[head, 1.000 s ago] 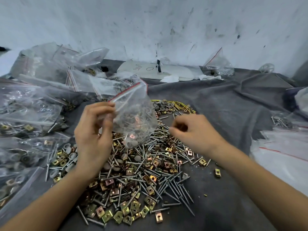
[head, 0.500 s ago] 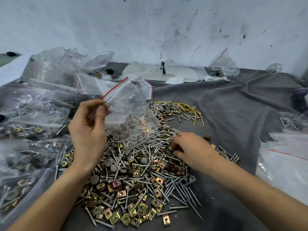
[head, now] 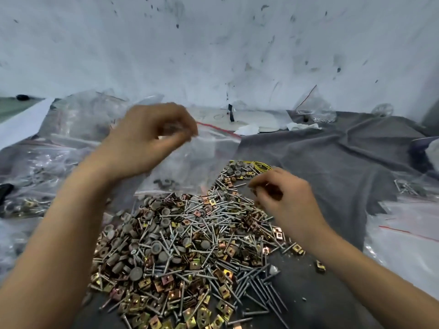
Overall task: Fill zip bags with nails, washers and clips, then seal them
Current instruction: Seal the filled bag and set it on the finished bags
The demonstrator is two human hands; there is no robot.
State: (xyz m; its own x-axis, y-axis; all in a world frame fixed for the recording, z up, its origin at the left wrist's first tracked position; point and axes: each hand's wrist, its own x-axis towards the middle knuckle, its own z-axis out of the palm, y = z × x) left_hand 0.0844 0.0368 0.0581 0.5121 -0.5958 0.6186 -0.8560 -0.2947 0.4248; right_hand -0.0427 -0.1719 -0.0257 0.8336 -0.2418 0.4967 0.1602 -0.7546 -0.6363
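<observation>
Grey cloth (head: 320, 167) | left hand (head: 147, 141) pinches zip bag (head: 202, 157) | right hand (head: 285, 198) curled over hardware pile (head: 190, 245), grip unclear | sheet (head: 261, 119) writing illegible

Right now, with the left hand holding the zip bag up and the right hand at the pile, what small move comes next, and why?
Probably bring the right hand, fingers curled at the pile of nails, washers and clips, to the zip bag and drop its pickings in. The left hand pinches the bag's red-striped top, and only a few dark pieces lie inside, so sealing looks premature.
</observation>
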